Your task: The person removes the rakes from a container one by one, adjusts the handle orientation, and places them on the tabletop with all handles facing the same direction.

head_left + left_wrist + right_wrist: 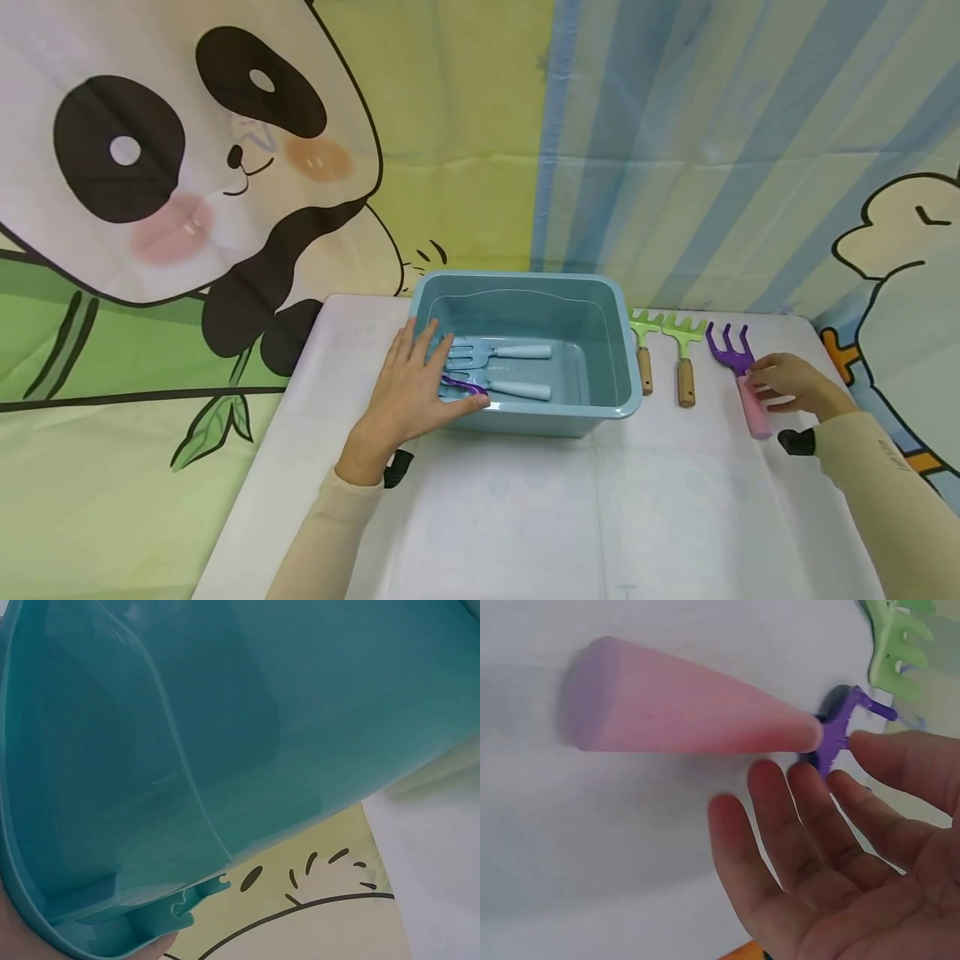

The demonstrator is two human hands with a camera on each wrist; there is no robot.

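Note:
My left hand (pixel 408 392) lies with spread fingers over the left rim of a blue-green plastic tub (pixel 517 422). Inside the tub are a light blue hand fork (pixel 522 352) and a second blue-handled tool (pixel 521 389), its head partly hidden. Part of a purple piece (pixel 467 384) shows by my thumb. Over on the right, my right hand (pixel 795 385) is beside a purple hand fork with a pink handle (pixel 752 408), which lies on the table. The right wrist view shows loosely bent fingers (pixel 776 802) close beside that handle (pixel 690 705), not wrapped around it.
Two green hand rakes with wooden handles, one nearer the tub (pixel 644 358) and one further right (pixel 686 371), lie between the tub and the purple fork. A white cloth covers the table (pixel 525 517). Behind it hangs a printed panda curtain (pixel 450 150).

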